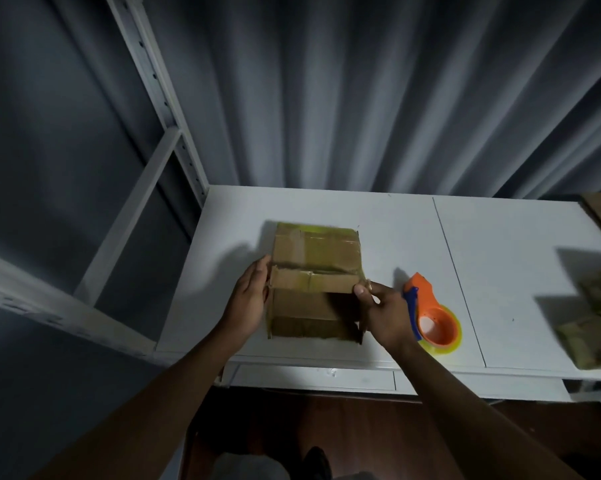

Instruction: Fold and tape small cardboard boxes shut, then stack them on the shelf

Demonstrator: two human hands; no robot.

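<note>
A: Start big. What carries everything?

B: A white worktop (500,258), with a grey shelf (160,161) frame rising at its left edge. More cardboard (600,327) lies at the far right, blurred.

A: And the box?

B: The box (314,258) sits on the worktop, left of the middle, between the two hands. Its far part is already closed and shiny with tape. The near part is open, and you can see down into it.

A: What matters for the next move?

B: A loose flap (313,282) runs left to right across the opening, its long axis crossing between the hands. Each hand has one end of it.

A: The grip on each side?

B: The left hand (249,299) lies flat against the box's left wall, fingers straight, pressing rather than clasping. The right hand (384,313) has its thumb and fingers curled, pinching the flap's right end at the box corner.

A: The tape?

B: The dispenser (430,313), orange and blue, rests on the worktop just beside the right hand, so I'd judge that hand reaches for it once the flap is down.
</note>
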